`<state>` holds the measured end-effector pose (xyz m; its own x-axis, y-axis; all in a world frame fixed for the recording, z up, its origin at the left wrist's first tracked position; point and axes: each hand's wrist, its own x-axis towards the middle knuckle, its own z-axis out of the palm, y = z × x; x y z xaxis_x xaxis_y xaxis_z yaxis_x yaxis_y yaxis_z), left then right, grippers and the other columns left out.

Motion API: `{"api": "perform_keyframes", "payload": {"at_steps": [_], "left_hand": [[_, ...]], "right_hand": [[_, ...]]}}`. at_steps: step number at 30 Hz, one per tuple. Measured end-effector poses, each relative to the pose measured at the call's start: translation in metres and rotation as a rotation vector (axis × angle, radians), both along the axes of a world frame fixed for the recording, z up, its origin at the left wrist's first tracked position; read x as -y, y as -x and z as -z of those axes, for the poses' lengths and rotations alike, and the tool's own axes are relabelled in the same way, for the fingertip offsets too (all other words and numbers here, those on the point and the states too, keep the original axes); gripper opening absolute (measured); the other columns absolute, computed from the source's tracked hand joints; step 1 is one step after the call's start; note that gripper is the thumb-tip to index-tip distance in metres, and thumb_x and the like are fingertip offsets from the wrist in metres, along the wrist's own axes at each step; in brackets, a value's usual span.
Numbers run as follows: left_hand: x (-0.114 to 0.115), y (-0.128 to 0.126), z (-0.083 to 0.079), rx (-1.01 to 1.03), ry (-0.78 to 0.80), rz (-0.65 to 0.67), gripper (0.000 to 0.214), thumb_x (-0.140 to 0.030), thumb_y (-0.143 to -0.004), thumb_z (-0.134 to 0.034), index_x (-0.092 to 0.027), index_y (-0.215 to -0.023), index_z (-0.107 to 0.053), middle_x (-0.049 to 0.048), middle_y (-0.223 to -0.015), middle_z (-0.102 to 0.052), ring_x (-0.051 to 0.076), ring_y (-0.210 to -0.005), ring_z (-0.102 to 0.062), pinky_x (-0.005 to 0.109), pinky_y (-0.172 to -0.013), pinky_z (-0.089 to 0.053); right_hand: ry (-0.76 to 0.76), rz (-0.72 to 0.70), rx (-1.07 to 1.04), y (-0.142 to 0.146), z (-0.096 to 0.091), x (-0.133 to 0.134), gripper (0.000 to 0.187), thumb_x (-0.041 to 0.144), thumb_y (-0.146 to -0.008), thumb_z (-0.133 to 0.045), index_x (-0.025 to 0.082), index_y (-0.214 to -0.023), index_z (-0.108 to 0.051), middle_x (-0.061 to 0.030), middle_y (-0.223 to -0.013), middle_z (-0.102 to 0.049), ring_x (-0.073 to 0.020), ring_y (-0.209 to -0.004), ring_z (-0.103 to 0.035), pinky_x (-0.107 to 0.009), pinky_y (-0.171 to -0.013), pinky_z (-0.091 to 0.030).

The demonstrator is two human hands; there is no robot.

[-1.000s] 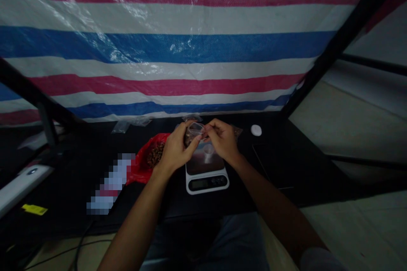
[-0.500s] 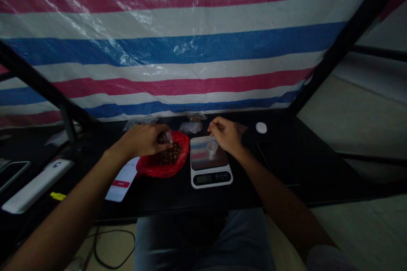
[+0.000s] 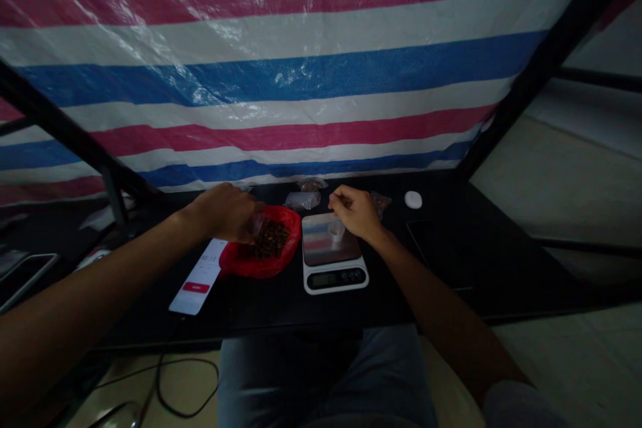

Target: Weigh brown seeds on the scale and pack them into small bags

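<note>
My left hand (image 3: pixel 225 212) is closed on a small clear plastic bag (image 3: pixel 257 220) at the left rim of a red bag (image 3: pixel 243 264) that holds brown pieces (image 3: pixel 271 239). My right hand (image 3: pixel 355 210) hovers over the back of a white kitchen scale (image 3: pixel 333 258), fingers curled in a pinch; what they hold is not visible. A small clear cup (image 3: pixel 336 231) stands on the scale's shiny platform just under that hand.
A lit phone (image 3: pixel 196 276) lies left of the red bag on the black table (image 3: pixel 441 261). Small filled clear bags (image 3: pixel 303 199) and a white round object (image 3: pixel 413 199) lie at the back. A striped tarp (image 3: pixel 281 73) hangs behind. Cables (image 3: pixel 165 388) lie on the floor.
My hands held the small bag together above the scale. The left hand then carried it left to the red bag, while the right stayed over the scale.
</note>
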<state>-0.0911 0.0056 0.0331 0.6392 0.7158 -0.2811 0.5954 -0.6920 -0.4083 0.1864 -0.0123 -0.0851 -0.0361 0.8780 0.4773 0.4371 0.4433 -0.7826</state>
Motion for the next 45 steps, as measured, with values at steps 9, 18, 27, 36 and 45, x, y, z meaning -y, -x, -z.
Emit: {"api": "perform_keyframes", "payload": {"at_steps": [9, 18, 27, 36, 45], "left_hand": [[-0.004, -0.001, 0.004, 0.107, 0.037, -0.007, 0.04, -0.041, -0.072, -0.082, -0.019, -0.105, -0.074, 0.0114, -0.086, -0.075, 0.03, -0.078, -0.07, 0.038, -0.078, -0.045], [-0.004, -0.003, 0.0, -0.032, -0.006, 0.052, 0.042, -0.047, -0.08, -0.077, -0.019, -0.111, -0.074, 0.0142, -0.095, -0.077, 0.03, -0.084, -0.071, 0.036, -0.078, -0.047], [-0.006, 0.003, 0.002, 0.064, 0.063, 0.027, 0.028, -0.041, -0.08, -0.075, -0.019, -0.097, -0.075, 0.0103, -0.094, -0.075, 0.027, -0.084, -0.068, 0.034, -0.081, -0.045], [-0.012, 0.004, 0.004, 0.124, 0.126, 0.102, 0.034, -0.027, -0.074, -0.071, -0.021, -0.107, -0.074, 0.0098, -0.099, -0.076, 0.027, -0.097, -0.066, 0.045, -0.103, -0.039], [-0.011, 0.006, 0.006, 0.26, 0.164, 0.024, 0.018, -0.036, -0.075, -0.071, -0.023, -0.087, -0.074, 0.0059, -0.081, -0.072, 0.025, -0.075, -0.067, 0.038, -0.076, -0.046]], "right_hand": [[-0.013, 0.017, 0.062, 0.001, -0.004, 0.002, 0.023, 0.03, -0.092, -0.055, 0.021, -0.073, -0.063, 0.0001, -0.067, -0.067, -0.0146, -0.061, -0.06, -0.025, -0.059, -0.042], [-0.036, 0.028, 0.067, -0.002, -0.005, 0.001, 0.022, 0.03, -0.091, -0.055, 0.021, -0.073, -0.063, 0.0002, -0.065, -0.066, -0.0147, -0.06, -0.059, -0.025, -0.058, -0.041], [-0.017, 0.145, 0.143, -0.024, -0.007, -0.01, 0.013, 0.025, -0.091, -0.056, 0.021, -0.085, -0.067, -0.0035, -0.081, -0.074, -0.0195, -0.075, -0.069, -0.03, -0.071, -0.05], [0.318, 0.251, 0.71, -0.072, 0.004, -0.02, 0.052, 0.023, -0.083, -0.067, 0.01, -0.133, -0.063, -0.0229, -0.139, -0.062, -0.0397, -0.132, -0.054, -0.051, -0.109, -0.044], [0.353, 0.193, 0.713, -0.075, 0.012, -0.021, 0.05, 0.022, -0.086, -0.069, 0.015, -0.135, -0.062, -0.0198, -0.137, -0.065, -0.0352, -0.124, -0.064, -0.048, -0.103, -0.05]]}}
